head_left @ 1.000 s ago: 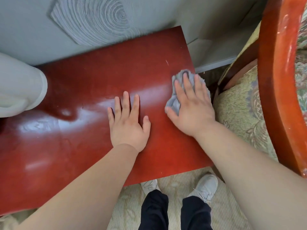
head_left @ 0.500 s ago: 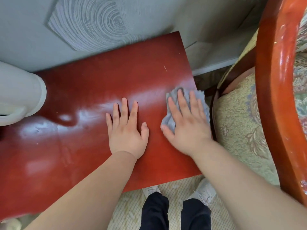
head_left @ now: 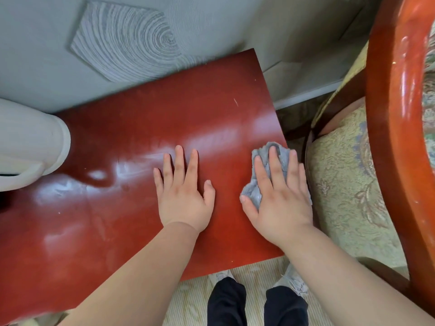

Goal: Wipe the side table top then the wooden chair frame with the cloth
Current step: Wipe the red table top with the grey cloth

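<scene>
The glossy red-brown side table top point(head_left: 131, 137) fills the middle and left of the head view. My right hand point(head_left: 280, 196) presses a crumpled grey cloth point(head_left: 253, 191) flat against the table near its right edge; part of the cloth sticks out past my fingertips and thumb. My left hand point(head_left: 183, 191) lies flat, fingers apart, on the table just left of it, holding nothing. The wooden chair frame point(head_left: 390, 128), a curved glossy orange-red rail, arcs down the right side, over a floral seat cushion point(head_left: 341, 189).
A white rounded object point(head_left: 30, 147) stands on the table's left end. A grey patterned wall point(head_left: 122, 41) backs the table. Below the front edge are a striped rug point(head_left: 188, 300) and my dark trouser legs and pale shoes.
My right hand has slid the cloth along the right edge toward me, from the far part of the table to about mid-depth. My left hand has stayed flat in place.
</scene>
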